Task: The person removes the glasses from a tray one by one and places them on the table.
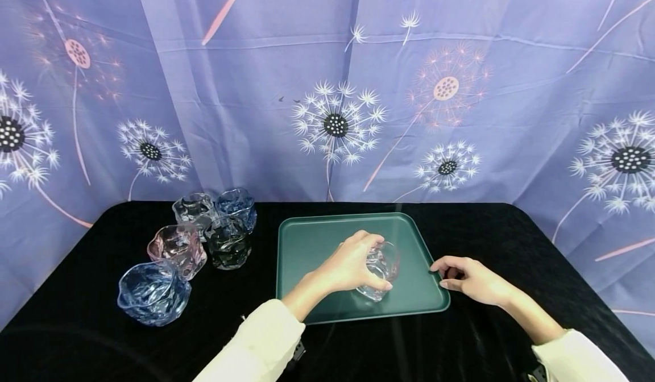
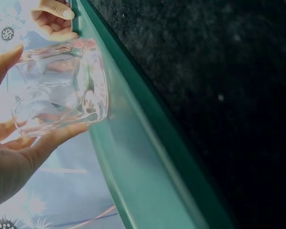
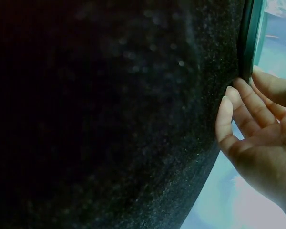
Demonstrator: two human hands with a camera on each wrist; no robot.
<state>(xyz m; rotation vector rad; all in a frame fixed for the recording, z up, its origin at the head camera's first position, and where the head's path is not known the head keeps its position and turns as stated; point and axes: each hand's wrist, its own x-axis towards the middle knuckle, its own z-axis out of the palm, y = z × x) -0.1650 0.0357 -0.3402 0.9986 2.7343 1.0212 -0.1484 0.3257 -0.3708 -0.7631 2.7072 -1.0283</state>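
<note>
Clear with a faint pink tint, a glass (image 1: 384,261) with a wavy wall is held in my left hand (image 1: 348,265), thumb on the near side and fingers on the far side. It is over the right half of a green tray (image 1: 312,245). In the left wrist view the base of the glass (image 2: 62,88) appears at the tray surface (image 2: 133,138); whether it bears its weight there I cannot tell. My right hand (image 1: 473,279) pinches the tray's right rim. The right wrist view has the fingertips of this hand (image 3: 262,114) at the tray edge (image 3: 251,38).
Several more wavy glasses stand left of the tray: a blue one (image 1: 153,294) in front, a pink one (image 1: 179,250), a dark grey one (image 1: 228,244), a clear one (image 1: 194,208) and another blue one (image 1: 236,206). Black cloth (image 1: 220,308) covers the table; a patterned curtain (image 1: 256,115) hangs behind.
</note>
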